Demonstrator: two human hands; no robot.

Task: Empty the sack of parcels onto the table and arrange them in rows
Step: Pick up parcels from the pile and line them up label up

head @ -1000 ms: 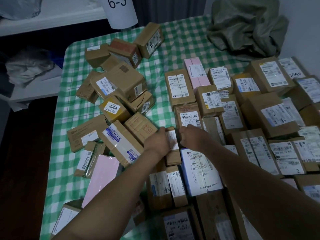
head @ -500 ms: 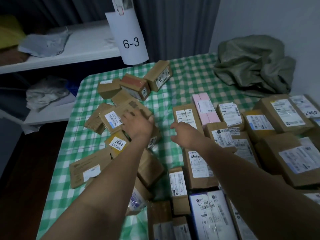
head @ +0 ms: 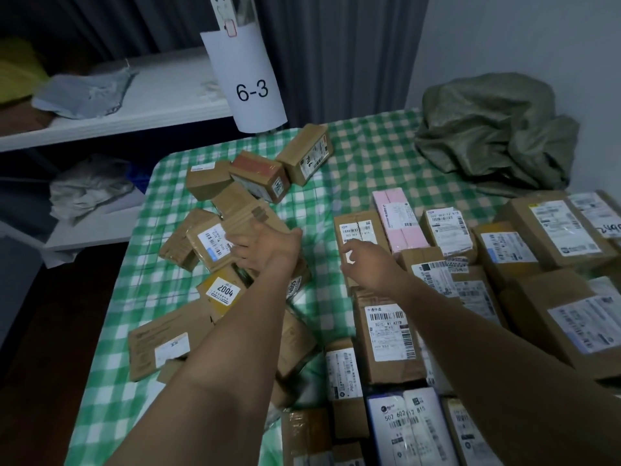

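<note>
Head view: parcels part-sorted on checked table [head: 369, 156], both hands at mid-frame.

Left hand [head: 265, 247], centre of frame, grips a tan box [head: 250, 216] on top of the loose pile [head: 215, 250] at centre left, thumb on its right edge and fingers curled over its left. Right hand [head: 366, 260], just right of centre, holds nothing, its fingers loosely bent over a labelled box [head: 356, 227]; contact cannot be confirmed. Ordered rows [head: 470, 280] of parcels fill the right and lower right. Sack [head: 497, 136] lies crumpled on the table at upper right, apart from the pile.
</note>
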